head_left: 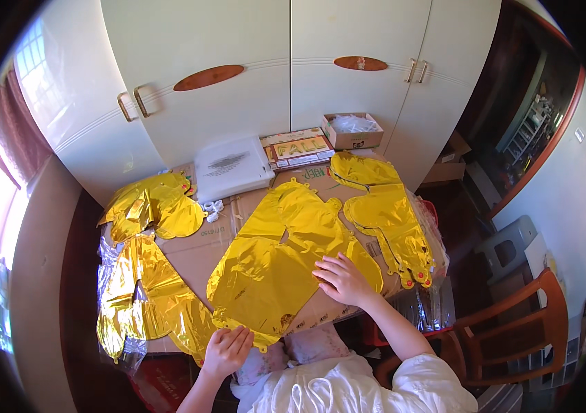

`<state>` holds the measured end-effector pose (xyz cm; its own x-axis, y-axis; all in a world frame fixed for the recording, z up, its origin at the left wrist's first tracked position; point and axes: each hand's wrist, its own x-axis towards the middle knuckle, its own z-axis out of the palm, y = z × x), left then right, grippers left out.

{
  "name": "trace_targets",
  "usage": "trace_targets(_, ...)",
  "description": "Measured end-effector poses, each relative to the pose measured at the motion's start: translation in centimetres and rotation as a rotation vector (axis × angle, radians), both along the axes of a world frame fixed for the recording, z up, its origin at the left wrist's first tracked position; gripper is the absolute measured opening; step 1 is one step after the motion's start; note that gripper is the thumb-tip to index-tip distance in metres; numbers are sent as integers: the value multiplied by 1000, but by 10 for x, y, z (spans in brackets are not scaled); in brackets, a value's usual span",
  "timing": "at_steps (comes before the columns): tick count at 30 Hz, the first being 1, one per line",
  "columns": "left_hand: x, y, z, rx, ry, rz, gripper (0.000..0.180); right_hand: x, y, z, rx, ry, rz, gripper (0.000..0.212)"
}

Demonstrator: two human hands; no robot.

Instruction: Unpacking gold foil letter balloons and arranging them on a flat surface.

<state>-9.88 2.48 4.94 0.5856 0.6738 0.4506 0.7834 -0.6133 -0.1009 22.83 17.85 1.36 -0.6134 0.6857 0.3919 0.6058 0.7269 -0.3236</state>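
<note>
A flat, uninflated gold foil balloon (265, 282) lies in front of me on the cardboard-covered table, with small tabs along its edge. My left hand (228, 350) is closed at its near left corner, fingers pinched on the foil edge. My right hand (341, 279) rests palm down on the balloon's right part, fingers stretched out. Another flat gold foil balloon (391, 213) lies at the right, with small red spots at its near end. More gold foil lies at the left: one crumpled piece (159, 210) farther back and another (145, 296) nearer.
Along the back stand a white flat package (233, 168), a printed flat box (298, 148) and an open carton (353, 131) of clear plastic pieces. Small white items (213, 208) lie before the package. White cabinets (238, 41) rise behind. A wooden chair (513, 330) stands at the right.
</note>
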Motion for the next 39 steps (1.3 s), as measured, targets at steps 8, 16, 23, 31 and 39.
trace_targets(8, 1, 0, 0, -14, -5, 14, 16, 0, 0, 0, -9, -7, -8, 31)
trace_targets(16, 0, 0, 2, -13, -8, -2, 15, -1, 0, 1, -24, -2, -4, 29)
trace_targets(23, -1, 0, -1, -32, -11, -22, 16, 0, 1, -1, -23, -2, -3, 30)
trace_targets(31, -3, -1, -2, -67, -21, 7, 18, -1, 1, 1, -27, -16, 6, 31)
trace_targets(39, -7, -6, -6, -148, -54, 38, 27, -1, 1, -1, -30, -7, 7, 32)
